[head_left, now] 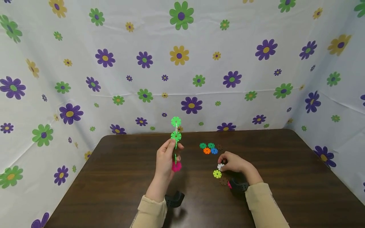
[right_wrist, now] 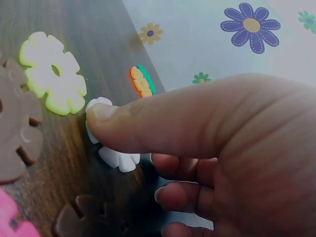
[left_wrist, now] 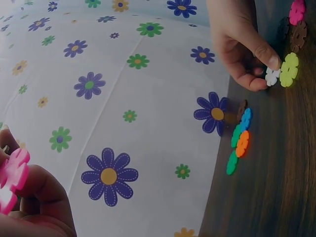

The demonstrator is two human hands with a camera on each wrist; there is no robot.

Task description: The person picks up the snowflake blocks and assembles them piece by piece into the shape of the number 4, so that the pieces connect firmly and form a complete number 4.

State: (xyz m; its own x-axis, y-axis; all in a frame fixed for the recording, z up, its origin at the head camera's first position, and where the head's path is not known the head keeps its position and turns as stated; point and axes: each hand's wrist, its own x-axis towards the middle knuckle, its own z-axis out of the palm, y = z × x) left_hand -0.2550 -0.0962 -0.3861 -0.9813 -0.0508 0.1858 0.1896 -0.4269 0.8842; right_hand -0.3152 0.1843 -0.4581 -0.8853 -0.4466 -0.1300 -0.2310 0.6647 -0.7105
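My left hand (head_left: pixel 165 160) holds up a chain of notched discs. Bright green discs (head_left: pixel 176 136) stand at its top, and a pink disc (head_left: pixel 176 167) hangs at the bottom; the left wrist view shows that pink disc (left_wrist: pixel 14 178) by the fingers. Thumb and fingers of my right hand (head_left: pixel 235 164) pinch a white disc (head_left: pixel 220 166) low over the table. A yellow disc (head_left: pixel 217 174) lies beside it. In the right wrist view the thumb covers part of the white disc (right_wrist: pixel 121 158).
On the dark table (head_left: pixel 128 177), two green discs, an orange disc (head_left: pixel 207 151), a blue disc (head_left: pixel 214 151) and a brown one lie farther back. More brown discs (head_left: pixel 223 181) and a pink one lie near my right wrist. A flowered cloth (head_left: pixel 119 82) hangs behind.
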